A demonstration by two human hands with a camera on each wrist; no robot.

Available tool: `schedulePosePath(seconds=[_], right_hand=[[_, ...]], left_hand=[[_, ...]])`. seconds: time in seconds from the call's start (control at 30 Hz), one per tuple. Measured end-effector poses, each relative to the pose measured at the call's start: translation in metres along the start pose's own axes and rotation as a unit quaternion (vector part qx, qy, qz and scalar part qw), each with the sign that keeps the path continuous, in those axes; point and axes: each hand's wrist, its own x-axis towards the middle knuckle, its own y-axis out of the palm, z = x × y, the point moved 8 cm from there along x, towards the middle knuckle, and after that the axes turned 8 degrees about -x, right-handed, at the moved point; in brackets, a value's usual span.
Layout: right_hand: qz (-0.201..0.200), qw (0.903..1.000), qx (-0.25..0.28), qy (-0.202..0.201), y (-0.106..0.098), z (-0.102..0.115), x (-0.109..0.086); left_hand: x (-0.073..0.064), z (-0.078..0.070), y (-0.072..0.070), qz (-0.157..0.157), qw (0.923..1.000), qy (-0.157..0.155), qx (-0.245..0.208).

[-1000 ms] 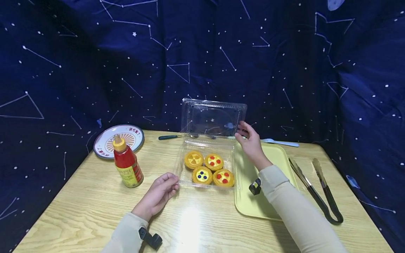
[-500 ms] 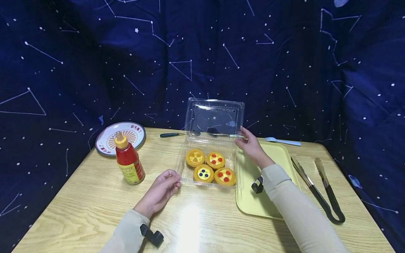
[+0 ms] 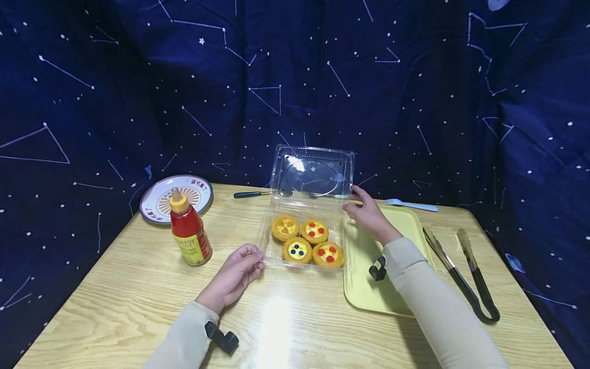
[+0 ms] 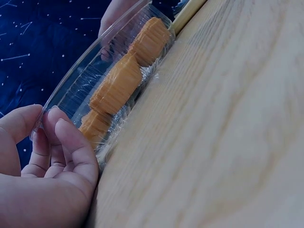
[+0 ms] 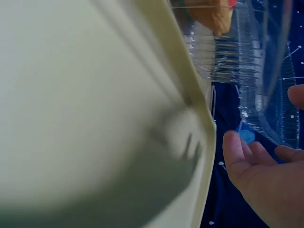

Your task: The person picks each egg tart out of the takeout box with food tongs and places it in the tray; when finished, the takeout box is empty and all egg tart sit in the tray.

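Note:
A clear plastic clamshell box (image 3: 306,207) stands in mid-table, its lid (image 3: 313,171) raised and leaning back. In its base sit several egg tarts (image 3: 285,227), some topped with red dots, one with blue dots. My left hand (image 3: 235,277) pinches the box's near left corner between thumb and fingers, which the left wrist view shows at the rim of the box (image 4: 76,78). Beside the right end of the hinge is my right hand (image 3: 372,218). Its fingers are loosely bent and spread from the thumb in the right wrist view, close to the plastic, gripping nothing.
A yellow tray (image 3: 369,289) lies right of the box, with black-handled tongs (image 3: 465,287) beyond it. A red sauce bottle (image 3: 190,230) stands at left before a patterned plate (image 3: 203,192). Behind are a pale blue fork (image 3: 417,206) and a dark-handled utensil (image 3: 247,195).
The lid has tilted farther back from the base. My right fingers have come down slightly along its right side toward the hinge. My left hand keeps its pinch on the corner.

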Motion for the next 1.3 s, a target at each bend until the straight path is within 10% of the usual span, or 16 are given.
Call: schedulePosePath(seconds=[1.3], right_hand=[[0.0, 0.9819, -0.148, -0.119, -0.068, 0.038, -0.14]], left_hand=[[-0.002, -0.002, 0.0, -0.022, 0.9995, 0.022, 0.003]])
